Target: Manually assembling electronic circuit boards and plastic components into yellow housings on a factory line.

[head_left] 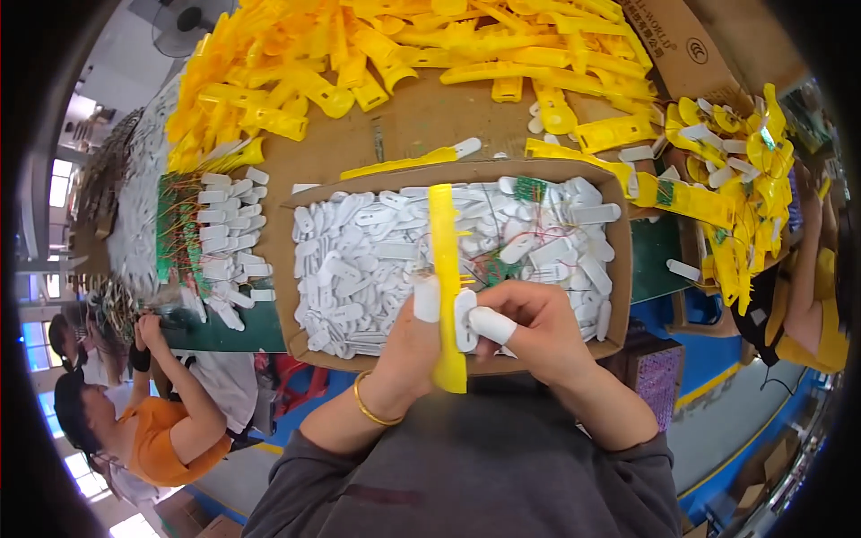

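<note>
My left hand (408, 351) is closed around a long, narrow yellow plastic shell (443, 224), standing lengthwise in front of me with small yellow pins on its right side. Between the fingers of my right hand (549, 334) is a small white oval plastic piece (465, 321), pressed against or right beside the shell's lower right edge. White covers wrap both thumbs. Under my hands sits a shallow cardboard box (285, 260) full of similar white pieces (345, 269). A green circuit board (529, 188) with thin red wires lies among them at the back right.
Yellow shells (359, 45) pile up behind the box. To the left, green circuit boards (170, 224) wired to white pieces lie in rows. Yellow assemblies (753, 197) with wires heap at the right. A co-worker in orange (170, 430) is at lower left, another person's arm (807, 269) at right.
</note>
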Motion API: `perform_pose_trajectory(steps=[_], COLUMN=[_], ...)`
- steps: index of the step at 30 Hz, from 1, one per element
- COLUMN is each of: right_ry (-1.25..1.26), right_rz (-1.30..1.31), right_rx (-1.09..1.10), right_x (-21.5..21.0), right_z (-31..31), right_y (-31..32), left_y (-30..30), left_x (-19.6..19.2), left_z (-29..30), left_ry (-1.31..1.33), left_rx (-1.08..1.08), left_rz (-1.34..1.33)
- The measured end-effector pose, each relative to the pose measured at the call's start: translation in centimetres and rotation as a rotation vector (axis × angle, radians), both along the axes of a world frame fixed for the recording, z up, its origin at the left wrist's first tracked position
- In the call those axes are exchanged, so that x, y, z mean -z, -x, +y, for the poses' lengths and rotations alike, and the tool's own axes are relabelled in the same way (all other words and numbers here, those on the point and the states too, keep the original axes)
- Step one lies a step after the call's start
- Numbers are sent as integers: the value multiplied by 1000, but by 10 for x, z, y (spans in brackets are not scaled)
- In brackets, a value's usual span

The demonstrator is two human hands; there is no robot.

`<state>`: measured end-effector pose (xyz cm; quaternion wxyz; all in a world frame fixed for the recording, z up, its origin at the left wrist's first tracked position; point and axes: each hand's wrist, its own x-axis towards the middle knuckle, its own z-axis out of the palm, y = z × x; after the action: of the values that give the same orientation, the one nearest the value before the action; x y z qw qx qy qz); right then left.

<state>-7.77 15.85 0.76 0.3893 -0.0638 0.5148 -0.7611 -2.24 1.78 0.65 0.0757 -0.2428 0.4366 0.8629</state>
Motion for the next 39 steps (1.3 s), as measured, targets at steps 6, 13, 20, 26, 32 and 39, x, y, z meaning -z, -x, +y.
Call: perform_pose_trajectory(steps=[6,13,20,26,32,39], right_ry=[-215,-437,-1774,-1388,-1313,-1202], right_rz=[293,888,1733,2010,2147,1789], right_rx=[-5,-177,-43,228,844,699], right_x=[-4,-14,-4,-46,-87,-71], right_z=[-1,64,180,191,251,259], right_y=[-18,55,138,144,181,154], left_y=[-15,-30,-30,-35,-26,-42], left_x=[13,-7,-2,41,34,68], left_z=[-2,-10,-14,-46,-38,-65], left_ry=[251,424,515,724,737,845], left_rx=[66,560,199,214,141,-18], left_rz=[56,111,56,120,63,315])
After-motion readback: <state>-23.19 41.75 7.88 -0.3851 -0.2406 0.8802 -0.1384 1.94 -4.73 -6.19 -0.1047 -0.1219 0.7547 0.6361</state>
